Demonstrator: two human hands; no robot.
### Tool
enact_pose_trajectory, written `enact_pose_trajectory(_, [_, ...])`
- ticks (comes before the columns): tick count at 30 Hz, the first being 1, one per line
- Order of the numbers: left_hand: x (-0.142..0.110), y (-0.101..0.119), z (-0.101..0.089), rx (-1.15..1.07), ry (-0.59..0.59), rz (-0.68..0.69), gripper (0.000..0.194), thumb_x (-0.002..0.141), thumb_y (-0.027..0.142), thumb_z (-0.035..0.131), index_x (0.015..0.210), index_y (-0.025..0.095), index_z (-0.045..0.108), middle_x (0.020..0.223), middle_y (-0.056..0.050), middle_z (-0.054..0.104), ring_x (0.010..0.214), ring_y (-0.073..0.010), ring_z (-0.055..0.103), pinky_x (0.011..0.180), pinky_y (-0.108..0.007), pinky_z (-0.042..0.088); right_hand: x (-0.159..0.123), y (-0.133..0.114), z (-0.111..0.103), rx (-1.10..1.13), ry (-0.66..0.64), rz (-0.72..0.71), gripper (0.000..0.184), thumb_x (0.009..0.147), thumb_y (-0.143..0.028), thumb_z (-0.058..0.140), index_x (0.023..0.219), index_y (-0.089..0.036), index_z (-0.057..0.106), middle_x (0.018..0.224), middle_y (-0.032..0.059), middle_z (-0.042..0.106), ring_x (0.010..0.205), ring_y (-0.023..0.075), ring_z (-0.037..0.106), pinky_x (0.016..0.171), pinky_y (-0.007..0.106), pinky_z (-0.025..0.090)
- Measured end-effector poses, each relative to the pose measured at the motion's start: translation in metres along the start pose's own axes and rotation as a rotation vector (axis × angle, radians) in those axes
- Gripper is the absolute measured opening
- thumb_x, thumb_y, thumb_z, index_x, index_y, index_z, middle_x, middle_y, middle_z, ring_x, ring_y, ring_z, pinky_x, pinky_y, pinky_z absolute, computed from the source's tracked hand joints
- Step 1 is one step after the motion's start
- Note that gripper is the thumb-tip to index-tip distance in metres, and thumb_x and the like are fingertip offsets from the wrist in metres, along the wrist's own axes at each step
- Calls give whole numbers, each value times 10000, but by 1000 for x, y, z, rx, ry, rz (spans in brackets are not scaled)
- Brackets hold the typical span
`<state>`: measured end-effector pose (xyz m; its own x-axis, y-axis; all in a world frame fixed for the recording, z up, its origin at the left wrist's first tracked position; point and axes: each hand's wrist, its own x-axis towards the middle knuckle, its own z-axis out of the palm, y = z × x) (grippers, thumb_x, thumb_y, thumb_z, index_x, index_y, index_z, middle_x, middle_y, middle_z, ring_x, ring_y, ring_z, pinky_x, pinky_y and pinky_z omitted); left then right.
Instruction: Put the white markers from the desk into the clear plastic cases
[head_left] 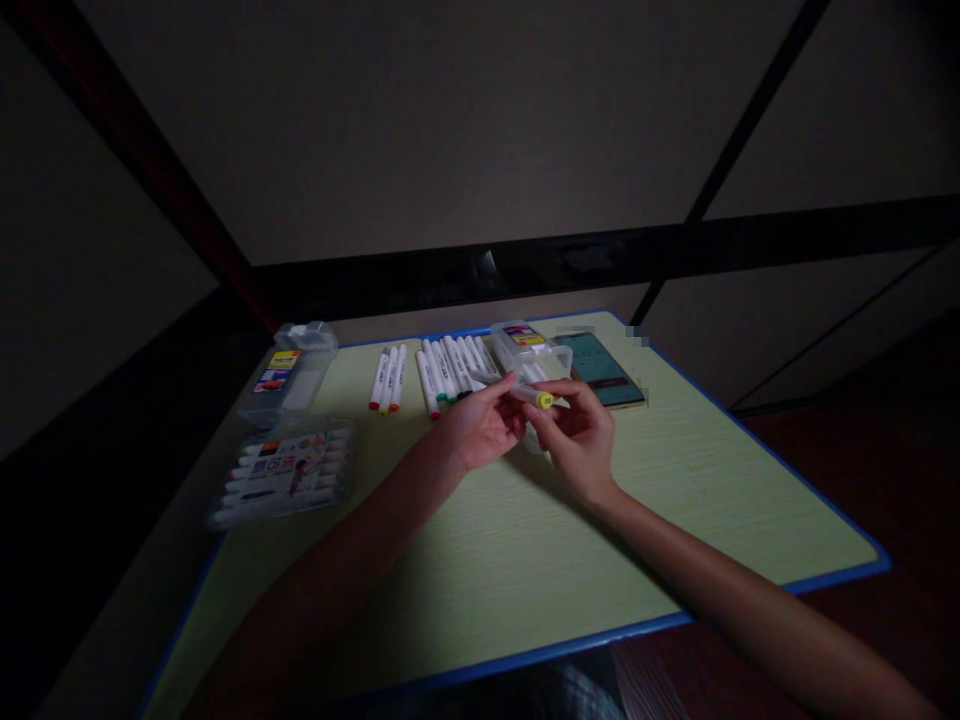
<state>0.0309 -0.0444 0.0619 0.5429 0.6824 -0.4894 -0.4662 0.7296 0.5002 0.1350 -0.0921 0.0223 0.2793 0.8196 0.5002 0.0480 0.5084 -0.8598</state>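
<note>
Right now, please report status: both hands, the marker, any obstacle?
Left hand and right hand both pinch yellow-capped marker. Held above table. Clear marker case close behind.

Forearms: both are cut off by the bottom edge.
Marker (534, 397): its barrel is partly hidden by the right hand (577, 440) and left hand (480, 428).
Phone (604, 372): screen text is too small to be read.
Case labels: print is blurred.
</note>
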Motion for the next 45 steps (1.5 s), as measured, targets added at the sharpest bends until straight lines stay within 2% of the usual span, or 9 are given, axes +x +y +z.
enact_pose_trajectory(7, [-2,0,1,13,-12,-27,212,891,205,426,742,115,546,664,-39,560,623,-94,536,567,-182,401,1,2,-3,-59,-36,-85,150,738,-236,632,884,-214,608,760,-7,556,539,79,464,453,207,381])
enact_pose_trajectory(20, [-2,0,0,17,-56,-92,253,894,185,377,703,114,527,638,-26,530,586,-79,498,524,-167,378,1,1,-7,-268,-78,-274,184,754,-211,628,934,-224,661,665,-10,541,596,111,477,510,234,398])
enact_pose_trajectory(25, [-1,-2,-1,184,-71,-108,262,875,309,442,704,128,523,625,-4,520,501,-53,445,435,-166,258,2,0,-9,-274,-39,-316,182,743,-199,635,917,-242,667,662,-14,544,613,122,492,504,241,408])
enact_pose_trajectory(27, [0,-5,-1,337,-66,-37,310,876,370,430,697,136,528,603,1,515,462,-54,429,416,-184,213,3,-2,-10,-275,-21,-332,187,746,-188,630,920,-249,665,661,-19,538,601,116,489,504,242,409])
enact_pose_trajectory(29, [2,-6,-1,563,-37,110,386,890,403,378,653,138,529,552,-2,504,435,-63,425,412,-204,206,4,-4,-11,-284,0,-352,182,750,-184,625,913,-254,663,663,-23,538,587,110,486,503,244,410])
enact_pose_trajectory(32, [5,-6,-4,950,14,370,484,906,371,336,513,137,496,448,-6,465,417,-70,426,443,-221,274,5,-7,-13,-274,33,-355,174,754,-189,619,910,-256,654,694,-19,544,585,107,495,497,248,411])
enact_pose_trajectory(34, [8,-4,-7,1118,6,478,515,907,338,331,448,145,460,408,4,438,410,-65,423,480,-215,323,7,-8,-15,-249,55,-336,171,757,-196,616,915,-255,646,716,-15,536,589,108,499,492,251,410])
enact_pose_trajectory(41, [15,-3,-15,1311,20,705,288,800,178,452,515,148,468,484,28,480,472,-78,458,472,-195,328,12,-12,-20,-236,133,-409,132,751,-195,628,875,-242,634,712,-17,508,593,99,471,490,243,386])
enact_pose_trajectory(45, [16,-4,-17,1274,38,831,217,748,139,482,534,154,447,510,36,475,518,-86,475,494,-192,339,14,-12,-22,-220,173,-404,115,757,-218,624,871,-233,622,723,-13,498,578,98,462,488,250,389])
